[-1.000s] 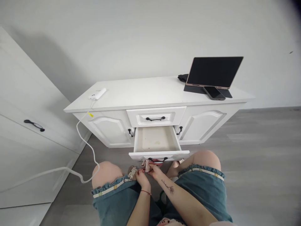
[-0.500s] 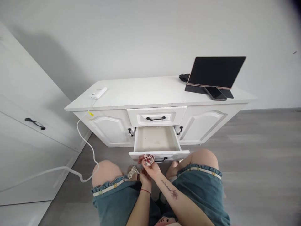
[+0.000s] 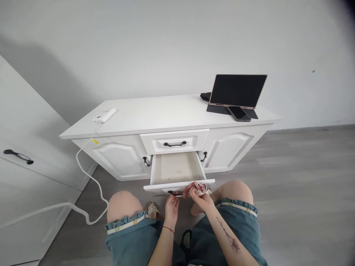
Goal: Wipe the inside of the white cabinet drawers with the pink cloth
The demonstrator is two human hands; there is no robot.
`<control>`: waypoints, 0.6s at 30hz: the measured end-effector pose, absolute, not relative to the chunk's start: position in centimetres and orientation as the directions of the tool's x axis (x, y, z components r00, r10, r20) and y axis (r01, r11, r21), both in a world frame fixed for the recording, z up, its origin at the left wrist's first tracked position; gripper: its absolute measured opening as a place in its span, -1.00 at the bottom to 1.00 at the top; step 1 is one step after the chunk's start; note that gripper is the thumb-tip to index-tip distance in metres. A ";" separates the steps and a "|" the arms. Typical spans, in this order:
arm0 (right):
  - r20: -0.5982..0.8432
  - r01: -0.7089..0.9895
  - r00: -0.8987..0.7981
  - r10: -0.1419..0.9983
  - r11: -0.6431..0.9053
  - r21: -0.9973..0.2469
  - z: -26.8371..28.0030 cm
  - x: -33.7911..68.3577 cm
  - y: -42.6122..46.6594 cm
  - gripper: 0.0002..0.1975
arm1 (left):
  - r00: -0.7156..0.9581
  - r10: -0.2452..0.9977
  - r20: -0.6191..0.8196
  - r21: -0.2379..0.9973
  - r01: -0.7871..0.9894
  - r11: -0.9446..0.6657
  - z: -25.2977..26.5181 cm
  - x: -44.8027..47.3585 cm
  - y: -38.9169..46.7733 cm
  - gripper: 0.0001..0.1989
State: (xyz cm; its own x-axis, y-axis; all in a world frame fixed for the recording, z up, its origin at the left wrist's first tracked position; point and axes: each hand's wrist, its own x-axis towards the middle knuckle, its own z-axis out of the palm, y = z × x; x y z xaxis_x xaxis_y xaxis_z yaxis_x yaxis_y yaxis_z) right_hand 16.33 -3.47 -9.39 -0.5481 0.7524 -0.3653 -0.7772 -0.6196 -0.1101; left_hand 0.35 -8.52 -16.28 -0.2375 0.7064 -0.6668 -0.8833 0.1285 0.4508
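A rolled-up red-and-white cloth (image 3: 200,187) is gripped in my right hand (image 3: 202,199), just in front of the pulled-out drawer (image 3: 166,187). Its layered end faces up, and I cannot tell what kind of textile it is. Below the drawer front, my left hand (image 3: 172,210) is palm up with its fingers stretched toward the black drawer handle (image 3: 174,193). Whether those fingertips touch the handle is unclear. Inside the drawer, the pale bottom (image 3: 177,168) shows only small dark specks.
The white cabinet (image 3: 155,114) carries a tablet on a stand (image 3: 238,90), a phone (image 3: 239,113), a black bundle (image 3: 205,96) and a white power strip (image 3: 105,115). Its cord (image 3: 97,184) hangs down at the left. A wardrobe (image 3: 27,199) stands on the left. My knees flank the drawer.
My right hand has moved right with the rolled cloth, away from my left hand. My left hand has come up closer to the drawer handle with its fingers extended. The view has shifted.
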 end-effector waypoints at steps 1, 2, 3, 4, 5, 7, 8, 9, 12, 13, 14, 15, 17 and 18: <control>-0.384 -0.801 -0.508 0.771 -0.587 -0.119 -9.1 17.2 -3.5 -0.80 | -0.246 0.709 -0.661 0.454 -0.883 0.116 -16.2 0.4 -8.5 -0.82; -0.404 -0.824 -0.469 0.785 -0.553 -0.119 -8.9 18.1 -3.6 -0.80 | -0.254 0.713 -0.654 0.461 -0.881 0.108 -16.2 0.5 -8.5 -0.81; -0.420 -0.846 -0.437 0.795 -0.522 -0.108 -8.7 18.9 -3.6 -0.79 | -0.261 0.716 -0.647 0.468 -0.878 0.103 -16.2 0.6 -8.5 -0.81; -0.429 -0.865 -0.414 0.803 -0.493 -0.089 -8.4 19.5 -3.7 -0.78 | -0.267 0.719 -0.642 0.476 -0.874 0.100 -16.2 0.7 -8.5 -0.80; -0.431 -0.883 -0.392 0.813 -0.463 -0.070 -8.1 20.1 -3.8 -0.78 | -0.275 0.719 -0.638 0.484 -0.870 0.097 -16.3 0.8 -8.4 -0.80; -0.418 -0.913 -0.347 0.840 -0.404 -0.053 -7.5 21.0 -3.9 -0.77 | -0.288 0.717 -0.635 0.497 -0.862 0.094 -16.5 0.9 -8.3 -0.77; -0.407 -0.926 -0.319 0.856 -0.373 -0.059 -7.1 21.4 -4.0 -0.77 | -0.292 0.717 -0.633 0.504 -0.858 0.095 -16.6 0.8 -8.2 -0.77; -0.395 -0.936 -0.291 0.871 -0.345 -0.072 -6.7 21.8 -4.1 -0.77 | -0.295 0.718 -0.630 0.511 -0.854 0.098 -16.8 0.8 -8.2 -0.77; -0.357 -0.951 -0.209 0.910 -0.275 -0.144 -5.8 22.9 -4.4 -0.79 | -0.288 0.726 -0.625 0.535 -0.835 0.129 -17.3 0.4 -8.0 -0.77; -0.345 -0.951 -0.187 0.920 -0.257 -0.171 -5.6 23.4 -4.5 -0.79 | -0.284 0.729 -0.622 0.541 -0.829 0.139 -17.5 0.3 -8.0 -0.77; -0.340 -0.949 -0.173 0.924 -0.249 -0.193 -5.5 23.9 -4.6 -0.80 | -0.280 0.732 -0.621 0.547 -0.824 0.148 -17.7 0.1 -8.0 -0.77; -0.340 -0.947 -0.169 0.925 -0.248 -0.204 -5.3 24.5 -4.6 -0.80 | -0.276 0.735 -0.620 0.551 -0.819 0.157 -17.8 -0.1 -8.0 -0.77; -0.350 -0.948 -0.176 0.920 -0.254 -0.191 -5.1 25.9 -4.4 -0.82 | -0.262 0.740 -0.619 0.555 -0.813 0.177 -17.8 -0.4 -7.9 -0.77; -0.355 -0.954 -0.181 0.917 -0.252 -0.164 -5.0 26.6 -4.2 -0.82 | -0.257 0.741 -0.621 0.557 -0.809 0.187 -17.8 -0.6 -7.8 -0.77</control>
State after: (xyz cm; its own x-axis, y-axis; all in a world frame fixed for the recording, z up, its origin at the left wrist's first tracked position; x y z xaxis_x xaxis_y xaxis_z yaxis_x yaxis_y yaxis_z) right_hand 26.58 -4.22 -4.99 -0.1809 0.9170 -0.3554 -0.9537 -0.2519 -0.1645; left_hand -0.56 -7.78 -17.76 -0.2569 0.7407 -0.6208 -0.8090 0.1867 0.5574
